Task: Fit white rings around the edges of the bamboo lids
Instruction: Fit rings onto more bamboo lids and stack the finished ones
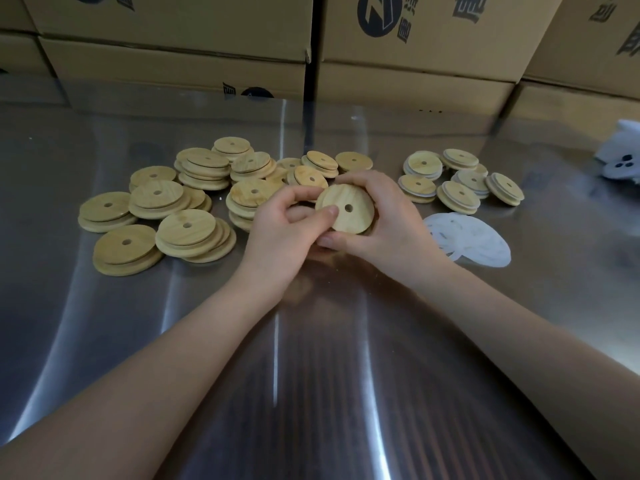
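Round pale bamboo lid (341,199) with centre hole, held above brushed steel tabletop (311,375); left hand (287,232) and right hand (384,218) curl fingers round its rim; unringed lids (201,235) to its left, ringed lids (460,199) and loose white rings (474,242) to its right

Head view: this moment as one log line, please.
left hand, right hand | hold round bamboo lid | flat white rings lie nearby

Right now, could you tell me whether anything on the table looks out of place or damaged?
Nothing stands out. The left hand and right hand hold one bamboo lid; bare lids lie heaped on the left, ringed lids on the right, white rings in front of those. No damage visible.
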